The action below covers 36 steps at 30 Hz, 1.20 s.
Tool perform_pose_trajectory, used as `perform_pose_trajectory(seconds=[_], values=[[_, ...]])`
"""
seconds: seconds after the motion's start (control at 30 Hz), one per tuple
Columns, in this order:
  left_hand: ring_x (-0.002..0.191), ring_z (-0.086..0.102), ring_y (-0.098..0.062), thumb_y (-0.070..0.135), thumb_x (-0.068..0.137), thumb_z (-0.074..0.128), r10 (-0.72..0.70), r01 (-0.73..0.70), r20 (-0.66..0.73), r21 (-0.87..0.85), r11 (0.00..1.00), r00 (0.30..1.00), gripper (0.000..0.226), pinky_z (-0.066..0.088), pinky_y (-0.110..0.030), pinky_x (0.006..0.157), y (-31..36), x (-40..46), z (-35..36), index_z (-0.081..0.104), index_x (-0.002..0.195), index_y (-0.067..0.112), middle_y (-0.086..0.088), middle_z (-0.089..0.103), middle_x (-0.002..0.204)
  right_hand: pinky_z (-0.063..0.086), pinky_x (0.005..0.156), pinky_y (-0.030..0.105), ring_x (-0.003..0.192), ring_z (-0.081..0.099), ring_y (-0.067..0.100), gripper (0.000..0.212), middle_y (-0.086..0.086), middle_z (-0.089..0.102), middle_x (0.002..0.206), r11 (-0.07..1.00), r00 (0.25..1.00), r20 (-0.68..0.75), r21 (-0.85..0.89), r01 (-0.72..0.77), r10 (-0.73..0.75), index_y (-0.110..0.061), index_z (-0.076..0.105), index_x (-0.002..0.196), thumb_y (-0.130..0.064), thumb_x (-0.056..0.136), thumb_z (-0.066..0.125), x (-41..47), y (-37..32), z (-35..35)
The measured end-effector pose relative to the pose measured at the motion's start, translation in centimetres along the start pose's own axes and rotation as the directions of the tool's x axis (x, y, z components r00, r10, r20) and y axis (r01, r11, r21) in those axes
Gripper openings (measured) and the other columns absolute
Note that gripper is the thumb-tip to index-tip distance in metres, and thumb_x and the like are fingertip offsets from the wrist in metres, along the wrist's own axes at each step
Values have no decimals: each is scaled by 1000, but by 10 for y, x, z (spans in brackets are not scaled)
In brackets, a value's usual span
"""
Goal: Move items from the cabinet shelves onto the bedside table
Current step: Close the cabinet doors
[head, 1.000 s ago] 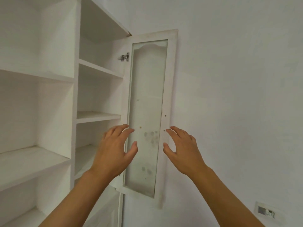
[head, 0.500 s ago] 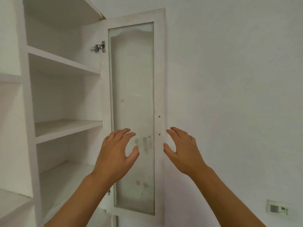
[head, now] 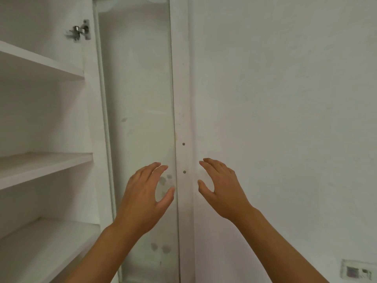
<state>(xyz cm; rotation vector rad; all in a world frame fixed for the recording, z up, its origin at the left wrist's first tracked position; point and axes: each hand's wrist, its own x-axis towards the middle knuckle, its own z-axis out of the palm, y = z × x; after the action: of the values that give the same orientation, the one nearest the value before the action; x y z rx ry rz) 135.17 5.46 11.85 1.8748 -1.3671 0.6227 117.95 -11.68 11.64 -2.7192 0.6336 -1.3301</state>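
shelves: white painted wood, matt
door frame: white painted, smooth
door pane: frosted glass, smudged with fingerprints
hinge: shiny metal
wall: matt white paint

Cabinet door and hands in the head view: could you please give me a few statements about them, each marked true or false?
1. The cabinet door stands open. True.
2. The left hand holds a jar. False: its fingers are loosely spread, with nothing in its grip.
3. The right hand holds nothing. True.
4. Books stand on the shelves. False: no items show on the visible parts of the shelves.
5. A metal hinge shows near the top of the door. True.
6. The door has a solid wooden panel. False: the panel is glass, with smudges on it.
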Motion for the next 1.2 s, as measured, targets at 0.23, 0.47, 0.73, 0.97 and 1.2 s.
perform_pose_trajectory(seconds=[0.23, 0.47, 0.73, 0.97, 1.2], values=[[154, 33, -20, 76, 92, 45, 30, -24, -72, 83, 996, 997, 78, 23, -40, 120, -6, 44, 70, 31, 159, 40, 11, 29, 170, 31, 124, 34, 150, 39, 11, 57, -5, 46, 161, 970, 972, -61, 69, 232, -228, -21, 43, 158, -42, 105, 48, 52, 51, 30], [153, 35, -19, 82, 89, 48, 32, -19, -88, 148, 989, 996, 84, 29, -43, 121, -15, 63, 107, 27, 161, 43, 13, 25, 170, 35, 123, 29, 148, 45, 13, 56, 1, 51, 159, 898, 889, -265, 138, 418, -373, -13, 47, 156, -37, 106, 55, 92, 79, 65], [158, 27, -23, 93, 79, 52, 50, -9, -159, 250, 968, 986, 105, 30, -54, 121, -21, 65, 137, 20, 165, 40, 8, 18, 175, 41, 120, 37, 150, 44, 17, 51, 3, 48, 160, 816, 792, -431, 186, 547, -433, -8, 50, 153, -26, 106, 58, 114, 98, 101], [159, 20, -28, 95, 77, 50, 48, 34, -254, 309, 951, 966, 114, 32, -63, 120, -16, 67, 160, 23, 165, 28, -2, 17, 175, 42, 119, 43, 153, 39, 20, 57, 9, 45, 162, 787, 795, -424, 251, 563, -433, -6, 47, 154, -11, 101, 66, 116, 101, 113], [160, 15, -29, 76, 80, 64, 50, 68, -341, 324, 944, 939, 108, 30, -65, 120, -10, 70, 176, 22, 164, 23, -5, 16, 175, 41, 120, 47, 155, 36, 21, 58, 9, 42, 164, 788, 805, -400, 259, 558, -438, -7, 44, 156, -11, 102, 64, 113, 101, 110]])
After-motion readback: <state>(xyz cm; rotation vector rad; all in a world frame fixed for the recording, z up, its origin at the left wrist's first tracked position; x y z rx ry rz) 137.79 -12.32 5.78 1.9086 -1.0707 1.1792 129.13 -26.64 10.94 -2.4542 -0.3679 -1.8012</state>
